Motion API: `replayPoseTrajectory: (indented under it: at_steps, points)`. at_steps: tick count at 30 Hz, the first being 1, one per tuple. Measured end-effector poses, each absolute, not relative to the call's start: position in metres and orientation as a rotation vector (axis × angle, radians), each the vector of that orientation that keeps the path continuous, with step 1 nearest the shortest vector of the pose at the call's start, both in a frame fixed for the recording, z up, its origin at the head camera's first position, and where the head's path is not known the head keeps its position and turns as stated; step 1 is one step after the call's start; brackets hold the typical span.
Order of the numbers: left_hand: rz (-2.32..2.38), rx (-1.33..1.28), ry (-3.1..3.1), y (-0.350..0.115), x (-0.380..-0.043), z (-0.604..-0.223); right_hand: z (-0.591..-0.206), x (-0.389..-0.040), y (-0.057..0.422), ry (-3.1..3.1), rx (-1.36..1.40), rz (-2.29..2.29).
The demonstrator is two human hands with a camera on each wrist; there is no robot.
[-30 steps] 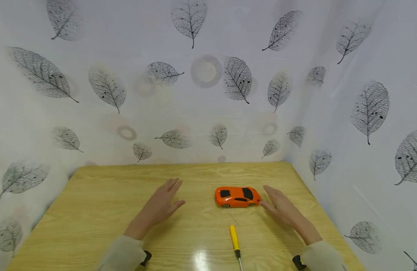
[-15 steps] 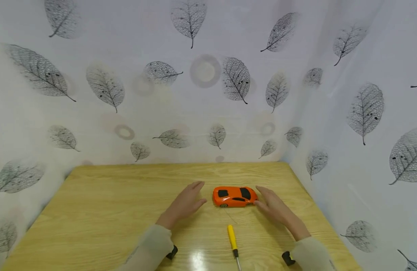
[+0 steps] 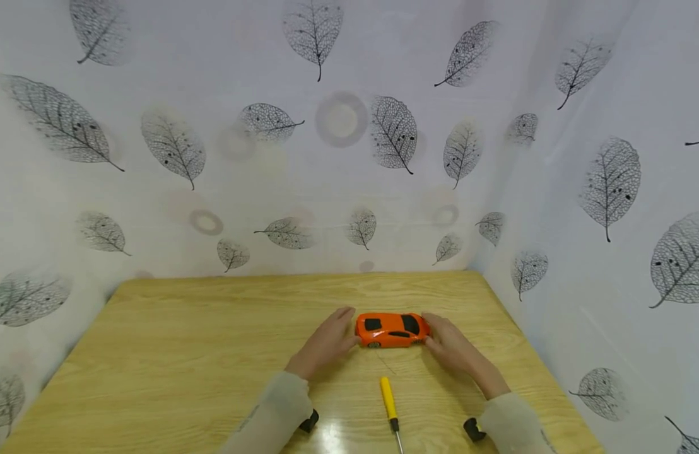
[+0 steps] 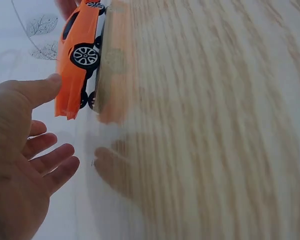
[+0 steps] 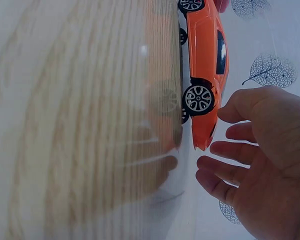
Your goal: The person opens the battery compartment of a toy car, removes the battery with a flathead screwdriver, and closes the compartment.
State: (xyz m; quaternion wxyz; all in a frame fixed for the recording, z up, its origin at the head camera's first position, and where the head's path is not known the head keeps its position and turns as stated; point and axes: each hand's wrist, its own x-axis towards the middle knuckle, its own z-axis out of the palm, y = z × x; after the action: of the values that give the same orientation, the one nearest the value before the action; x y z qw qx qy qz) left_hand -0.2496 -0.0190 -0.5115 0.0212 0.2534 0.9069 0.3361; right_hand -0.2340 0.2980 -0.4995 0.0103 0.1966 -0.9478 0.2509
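Note:
An orange toy car (image 3: 390,330) with dark windows stands on its wheels on the wooden table, its nose pointing right in the head view. At its rear end is my left hand (image 3: 327,340), fingers spread and loosely bent, with the thumb tip (image 4: 54,82) right at the bodywork. My right hand (image 3: 452,343) stands at the front end; its thumb (image 5: 235,106) overlaps the car's nose, and its other fingers are apart with nothing gripped between them. Nearer to me lies a screwdriver (image 3: 388,398) with a yellow handle, its metal shaft running out of the bottom of the head view.
The light wooden table (image 3: 213,353) reaches back to a white curtain (image 3: 338,176) printed with leaf skeletons, which also lines the right side. A thin dark line (image 3: 385,362) shows on the table between the car and the screwdriver.
My left hand has moved right across the table up to the car's rear. My right hand has closed in slightly from the right on the front. The car and screwdriver stay in place.

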Motion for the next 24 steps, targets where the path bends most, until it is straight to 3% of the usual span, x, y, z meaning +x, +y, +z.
replayPoseTrajectory:
  at_steps: [24]
  points:
    - [1.065, 0.719, 2.732, -0.019, -0.254, -0.506, -0.509, -0.235, 0.281, -2.89, 0.684, 0.864]
